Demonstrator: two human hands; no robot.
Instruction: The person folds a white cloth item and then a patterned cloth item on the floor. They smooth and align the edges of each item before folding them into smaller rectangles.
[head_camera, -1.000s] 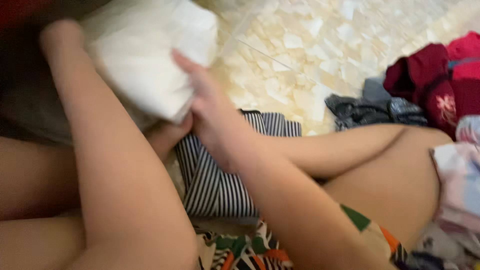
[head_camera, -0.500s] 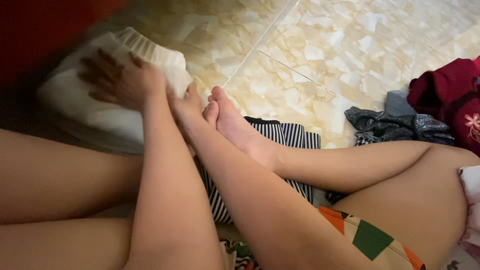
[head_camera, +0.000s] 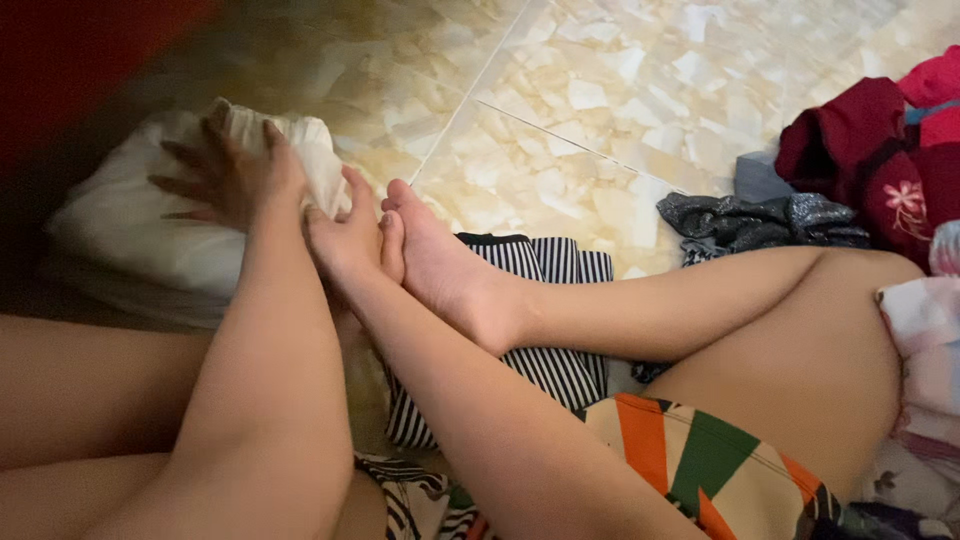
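Nearest me, my patterned shorts (head_camera: 700, 460) cover my lap, and a striped black-and-white garment (head_camera: 545, 310) lies on the floor under my foot (head_camera: 450, 275). My right hand (head_camera: 345, 235) rests just beside the toes, fingers loosely open, gripping nothing. My left hand (head_camera: 225, 175) lies spread flat on the folded white cloth (head_camera: 140, 235) at far left (its frilled edge touches the tiled floor (head_camera: 620, 110)). Beyond, the tiles lie bare; a heap of dark red and grey clothes (head_camera: 850, 180) crowds the far right.
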